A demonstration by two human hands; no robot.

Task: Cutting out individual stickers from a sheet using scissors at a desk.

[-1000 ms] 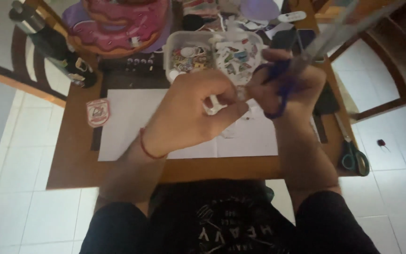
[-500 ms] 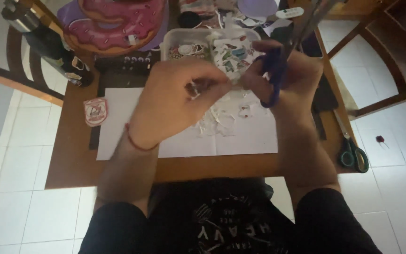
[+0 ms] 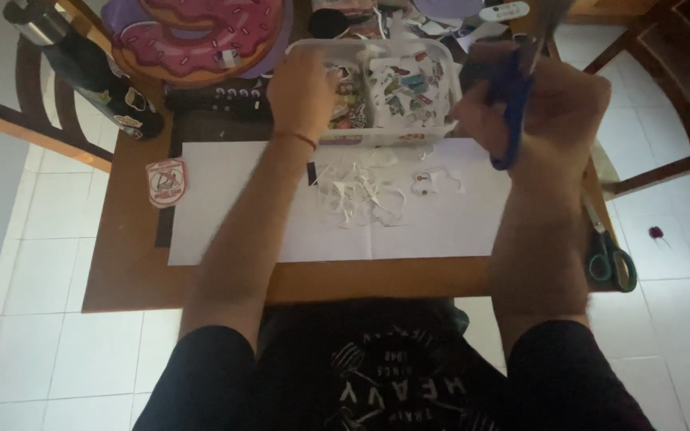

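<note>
Looking down over a wooden table [image 3: 129, 271] with a white paper sheet [image 3: 281, 215] laid across it.

Just beyond the sheet's far edge: a clear plastic tray [image 3: 441, 60], filled with small colourful cut-out stickers. Reaching into the tray's left half: the left hand [image 3: 305, 84], fingers dipped down among the cut-outs. Cannot tell whether holding one or empty.

Above the sheet's far right corner: the right hand [image 3: 545, 104], clenched around blue-handled scissors [image 3: 513, 104], fingers through the loops. Long axis of the scissors running away from the body, handle loops nearest the sheet, blades pointing past the tray toward the top of the view. Blade tips blurred, so unclear whether parted.

Judged as a pause between cuts, with sorting at the tray and no cutting under way. Calls next for fresh material brought between the blades, and for lowering the scissors back over the sheet.

In the middle of the sheet: a loose heap of white paper scraps [image 3: 369, 191]. Right of the sheet, at the table edge: green-handled scissors [image 3: 610, 259]. Left of the sheet: a small shield-shaped sticker [image 3: 165, 182]. Beyond the sheet's far left corner: a large pink doughnut cut-out [image 3: 201, 36].
</note>
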